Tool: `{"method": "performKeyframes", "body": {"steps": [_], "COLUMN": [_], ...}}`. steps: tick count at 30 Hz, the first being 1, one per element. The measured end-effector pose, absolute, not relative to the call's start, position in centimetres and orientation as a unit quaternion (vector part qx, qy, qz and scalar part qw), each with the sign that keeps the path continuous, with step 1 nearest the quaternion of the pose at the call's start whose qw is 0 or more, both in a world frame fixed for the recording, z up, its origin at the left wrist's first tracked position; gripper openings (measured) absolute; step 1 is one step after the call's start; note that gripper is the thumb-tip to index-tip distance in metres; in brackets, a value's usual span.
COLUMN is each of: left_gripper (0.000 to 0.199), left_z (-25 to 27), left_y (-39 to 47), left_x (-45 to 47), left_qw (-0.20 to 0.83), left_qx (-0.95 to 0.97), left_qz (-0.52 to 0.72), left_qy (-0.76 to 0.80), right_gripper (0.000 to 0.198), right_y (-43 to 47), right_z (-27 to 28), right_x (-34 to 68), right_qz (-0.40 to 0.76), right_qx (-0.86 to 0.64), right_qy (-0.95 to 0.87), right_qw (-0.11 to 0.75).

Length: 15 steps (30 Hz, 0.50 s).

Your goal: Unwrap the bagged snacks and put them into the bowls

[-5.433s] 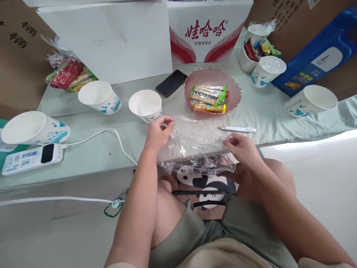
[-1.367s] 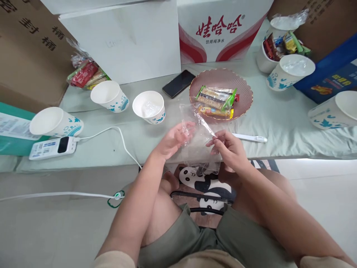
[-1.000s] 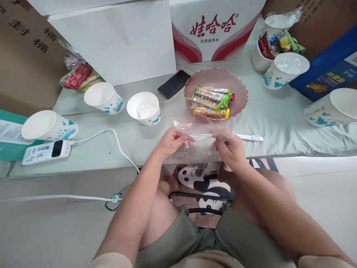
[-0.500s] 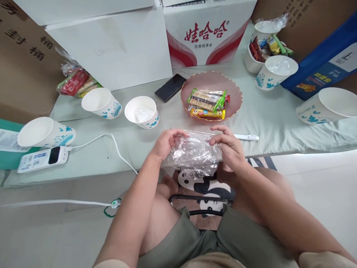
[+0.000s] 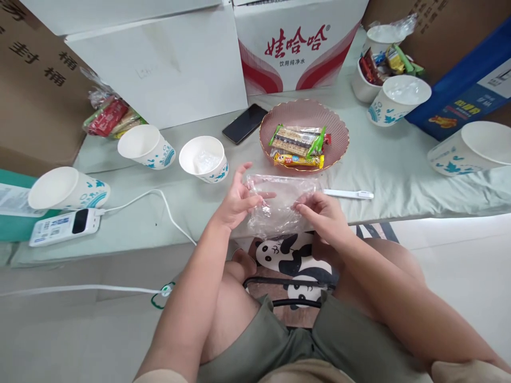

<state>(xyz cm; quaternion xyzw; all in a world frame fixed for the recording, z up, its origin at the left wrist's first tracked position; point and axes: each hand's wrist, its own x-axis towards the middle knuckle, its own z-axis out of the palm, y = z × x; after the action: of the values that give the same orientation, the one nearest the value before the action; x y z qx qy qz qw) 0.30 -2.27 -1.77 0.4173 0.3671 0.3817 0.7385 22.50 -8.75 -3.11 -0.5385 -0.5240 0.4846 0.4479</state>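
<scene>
Clear plastic film [image 5: 279, 219] held over front edge of surface [image 5: 399, 170], near pink bowl [image 5: 338, 141]. Judged light, limp, slippery, easily creased; best taken by edges. Right hand [image 5: 325, 214]: narrow grip, film pinched at fingertips. Left hand [image 5: 235, 203]: fingers spread against film; firm hold cannot be told. Film glossy, wrinkled; bowl ribbed, scalloped, gold-rimmed; white tool [image 5: 348, 194] slim, smooth.
</scene>
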Motion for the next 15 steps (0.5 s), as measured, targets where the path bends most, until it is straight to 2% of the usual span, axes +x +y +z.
{"method": "performKeyframes", "body": {"steps": [2, 5, 7, 9, 12, 15], "left_gripper": [0.083, 0.053, 0.031, 0.018, 0.022, 0.048], "left_z": [-1.8, -2.2, -2.6, -2.9, -2.7, -2.4], "left_y": [-2.4, -2.5, -2.3, -2.0, -1.8, -2.2], "left_x": [0.4, 0.8, 1.1, 1.2, 0.9, 0.6], "left_qw": [0.771, 0.763, 0.726, 0.694, 0.708, 0.762], "left_qx": [0.412, 0.443, 0.462, 0.462, 0.427, 0.422], "left_qz": [0.332, 0.264, 0.269, 0.31, 0.348, 0.284], "left_qy": [0.354, 0.389, 0.433, 0.458, 0.442, 0.402], "right_gripper": [0.018, 0.021, 0.021, 0.019, 0.015, 0.014], "right_y": [-8.7, -8.7, -8.7, -8.7, -8.7, -8.8], "right_z": [-2.9, -2.6, -2.6, -2.6, -2.7, -2.7], "right_x": [22.3, 22.2, 22.2, 22.3, 22.5, 22.6], "right_qz": [0.475, 0.492, 0.49, 0.469, 0.453, 0.465], "right_qx": [-0.54, -0.536, -0.55, -0.568, -0.578, -0.564], "right_qy": [-0.516, -0.491, -0.483, -0.488, -0.492, -0.488], "right_qw": [0.465, 0.479, 0.474, 0.468, 0.468, 0.477]}}
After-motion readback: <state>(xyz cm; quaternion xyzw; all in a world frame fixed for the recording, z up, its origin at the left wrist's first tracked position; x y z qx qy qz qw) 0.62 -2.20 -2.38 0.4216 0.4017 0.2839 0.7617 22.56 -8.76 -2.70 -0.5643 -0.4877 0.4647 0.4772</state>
